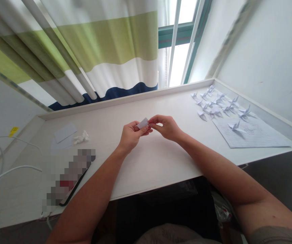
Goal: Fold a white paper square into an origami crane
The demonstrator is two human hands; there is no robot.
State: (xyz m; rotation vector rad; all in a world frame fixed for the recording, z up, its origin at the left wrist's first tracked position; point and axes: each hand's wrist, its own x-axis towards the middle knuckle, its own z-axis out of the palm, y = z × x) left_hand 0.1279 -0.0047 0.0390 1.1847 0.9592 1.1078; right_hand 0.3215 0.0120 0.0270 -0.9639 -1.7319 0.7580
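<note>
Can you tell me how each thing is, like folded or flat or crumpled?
Small paper, seemingly folded, in both hands
Left hand, gripping the small paper
Right hand, pinching its edge
Paper cranes, folded
Lined sheet, flat
Loose papers, flat
White wad, crumpled
Curtain, hanging in folds

Table (156, 159): white, raised rim. Behind its far rim: striped curtain (115, 44) at left, window (183, 38) with teal frame and white bars at right. On its left part: crumpled white wad (81, 137), obscured dark-edged object (72, 176), white cable (21, 166).
</note>
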